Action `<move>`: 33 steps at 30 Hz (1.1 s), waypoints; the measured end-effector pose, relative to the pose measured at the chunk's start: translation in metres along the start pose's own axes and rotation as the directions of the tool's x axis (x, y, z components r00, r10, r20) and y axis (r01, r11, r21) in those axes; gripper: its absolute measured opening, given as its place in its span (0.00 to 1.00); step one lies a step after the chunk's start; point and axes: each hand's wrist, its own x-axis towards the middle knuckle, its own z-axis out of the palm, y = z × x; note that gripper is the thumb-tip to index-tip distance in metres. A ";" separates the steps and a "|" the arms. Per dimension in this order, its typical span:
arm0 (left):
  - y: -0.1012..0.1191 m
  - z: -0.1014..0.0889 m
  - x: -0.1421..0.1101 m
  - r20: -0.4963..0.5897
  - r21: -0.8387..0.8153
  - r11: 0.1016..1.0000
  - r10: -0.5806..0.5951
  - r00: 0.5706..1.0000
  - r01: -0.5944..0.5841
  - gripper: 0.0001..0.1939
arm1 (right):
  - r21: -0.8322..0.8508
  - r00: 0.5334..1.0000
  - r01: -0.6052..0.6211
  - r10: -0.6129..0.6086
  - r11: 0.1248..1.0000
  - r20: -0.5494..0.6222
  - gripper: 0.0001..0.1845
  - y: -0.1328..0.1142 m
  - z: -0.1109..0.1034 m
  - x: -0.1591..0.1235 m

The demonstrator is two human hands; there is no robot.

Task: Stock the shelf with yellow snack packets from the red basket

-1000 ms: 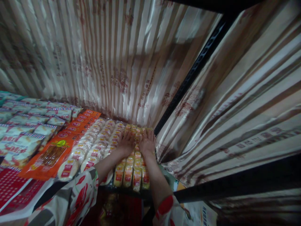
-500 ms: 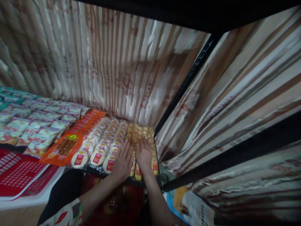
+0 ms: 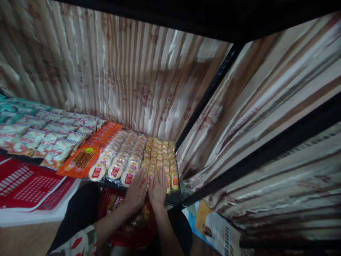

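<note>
My left hand (image 3: 136, 192) and my right hand (image 3: 158, 187) lie flat side by side, fingers stretched out, on the front ends of rows of yellow snack packets (image 3: 159, 154) at the right end of a shelf. Both palms hang over the shelf's front edge (image 3: 174, 200). Rows of white round cakes with red labels (image 3: 121, 156) lie just left of my left hand. Neither hand grips anything.
Orange packets (image 3: 87, 154) and white-and-red bags (image 3: 50, 142) fill the shelf to the left. Striped shiny cloth (image 3: 119, 74) lines the back and right side. A black upright post (image 3: 213, 90) stands at the corner. A red basket (image 3: 26, 181) sits at lower left.
Both hands have slid from the back of the yellow packet rows toward me, to the shelf's front edge. The view has pulled back and lower.
</note>
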 end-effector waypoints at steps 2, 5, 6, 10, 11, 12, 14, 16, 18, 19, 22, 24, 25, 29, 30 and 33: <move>-0.001 0.001 0.000 -0.006 -0.010 1.000 0.013 1.000 -0.013 0.25 | -0.001 1.000 0.003 -0.003 1.000 0.000 0.27 0.000 0.002 0.000; -0.002 0.000 0.001 0.020 0.007 1.000 0.012 1.000 -0.012 0.26 | -0.013 1.000 0.023 -0.024 1.000 -0.021 0.27 0.000 0.002 0.000; -0.003 -0.001 0.001 0.035 0.018 1.000 0.007 0.999 -0.008 0.27 | -0.022 0.999 0.024 -0.024 0.999 -0.034 0.27 0.001 0.001 -0.001; -0.004 -0.005 0.003 0.072 0.052 0.999 0.011 0.997 -0.015 0.28 | -0.062 0.996 -0.019 0.013 0.998 -0.093 0.28 0.006 0.001 -0.004; -0.005 -0.005 0.003 0.073 0.058 0.998 0.017 0.997 -0.022 0.27 | -0.070 0.995 -0.024 0.017 0.997 -0.099 0.28 0.007 0.002 -0.005; -0.005 -0.005 0.003 0.074 0.063 0.998 0.024 0.997 -0.029 0.27 | -0.077 0.995 -0.024 0.016 0.997 -0.099 0.27 0.009 0.003 -0.006; -0.005 -0.005 0.002 0.074 0.074 0.997 0.031 0.997 -0.037 0.27 | -0.086 0.996 -0.017 0.009 0.996 -0.093 0.26 0.010 0.005 -0.007; -0.005 -0.004 0.001 0.074 0.083 0.996 0.030 0.997 -0.036 0.27 | -0.090 0.996 -0.016 0.008 0.996 -0.086 0.26 0.010 0.005 -0.007; -0.004 -0.004 0.001 0.073 0.091 0.995 0.020 0.997 -0.027 0.27 | -0.093 0.996 -0.018 0.010 0.995 -0.084 0.26 0.009 0.005 -0.007; -0.004 -0.004 0.001 0.070 0.094 0.995 0.017 0.997 -0.023 0.26 | -0.096 0.996 -0.020 0.011 0.995 -0.085 0.26 0.008 0.004 -0.007; -0.002 -0.006 0.003 0.062 0.089 0.996 0.017 0.998 -0.022 0.26 | -0.103 0.995 -0.027 0.017 0.994 -0.096 0.27 0.008 0.001 -0.007; -0.001 -0.006 0.007 0.054 0.078 0.997 0.021 0.998 -0.025 0.26 | -0.105 0.995 -0.033 0.023 0.994 -0.100 0.27 0.008 0.000 -0.008; -0.001 -0.005 0.008 0.053 0.075 0.997 0.025 0.998 -0.029 0.25 | -0.105 0.995 -0.035 0.025 0.994 -0.098 0.27 0.008 0.000 -0.008; -0.002 -0.001 0.013 0.051 0.066 0.996 0.051 0.997 -0.055 0.24 | -0.113 0.997 -0.043 0.036 0.993 -0.066 0.27 0.008 0.002 -0.008; -0.002 0.000 0.014 0.051 0.064 0.996 0.052 0.997 -0.056 0.24 | -0.117 0.998 -0.045 0.038 0.992 -0.058 0.27 0.008 0.003 -0.008; -0.002 0.003 0.014 0.055 0.061 0.997 0.039 0.998 -0.043 0.24 | -0.131 0.998 -0.039 0.033 0.991 -0.049 0.26 0.007 0.003 -0.007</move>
